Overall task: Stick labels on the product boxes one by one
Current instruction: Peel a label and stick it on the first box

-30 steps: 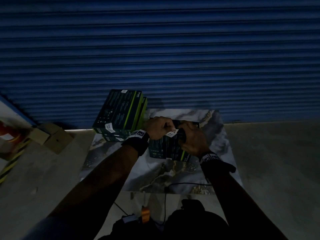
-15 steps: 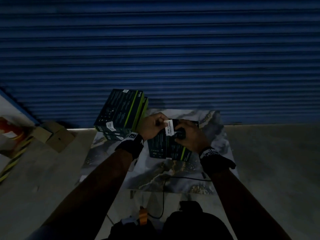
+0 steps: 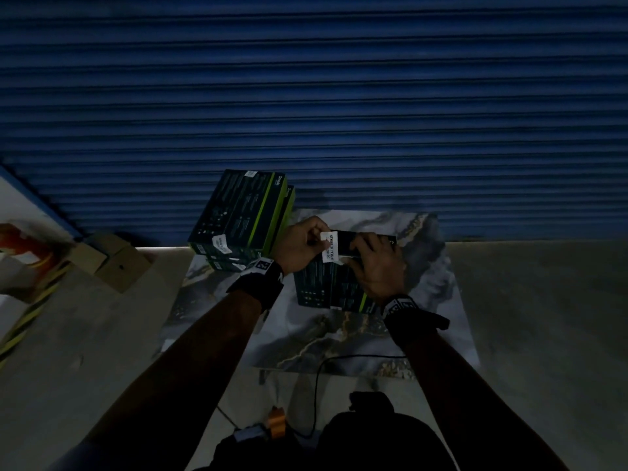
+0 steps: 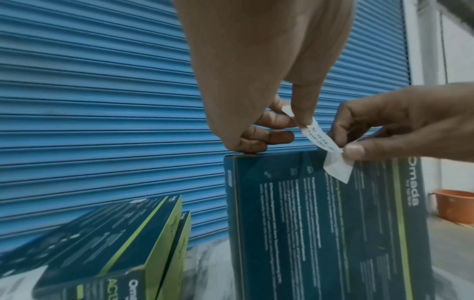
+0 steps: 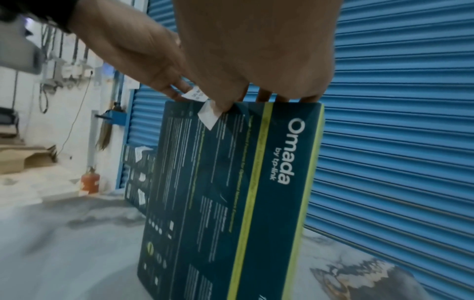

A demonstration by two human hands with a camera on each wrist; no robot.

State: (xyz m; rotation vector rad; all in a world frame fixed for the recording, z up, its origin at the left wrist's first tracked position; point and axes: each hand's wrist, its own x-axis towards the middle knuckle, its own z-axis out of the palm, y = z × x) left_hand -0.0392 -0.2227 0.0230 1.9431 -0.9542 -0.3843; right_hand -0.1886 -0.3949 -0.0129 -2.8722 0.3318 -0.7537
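A dark teal product box [image 3: 326, 287] with a green stripe stands upright on the marble table top [image 3: 428, 266]. A white printed label [image 3: 329, 246] lies across the box's top edge. My left hand [image 3: 319, 239] pinches the label's upper end between thumb and forefinger [image 4: 295, 115], with the label [image 4: 315, 136] bent over the edge. My right hand [image 3: 356, 253] grips the top of the box [image 5: 231, 203], fingers behind it. Its thumb [image 5: 223, 105] presses the label's lower end [image 5: 209, 117] against the front face.
A stack of labelled boxes [image 3: 241, 212] lies at the table's left rear. The blue roller shutter [image 3: 339, 96] stands just behind. Cardboard cartons [image 3: 112, 260] sit on the floor to the left. A black cable [image 3: 326, 365] crosses the table's near edge. An orange tub [image 4: 454, 205] stands to the right.
The label, held between both hands near the box's face a second ago, now lies stretched over the top edge with its print up. Both hands have shifted slightly farther from me.
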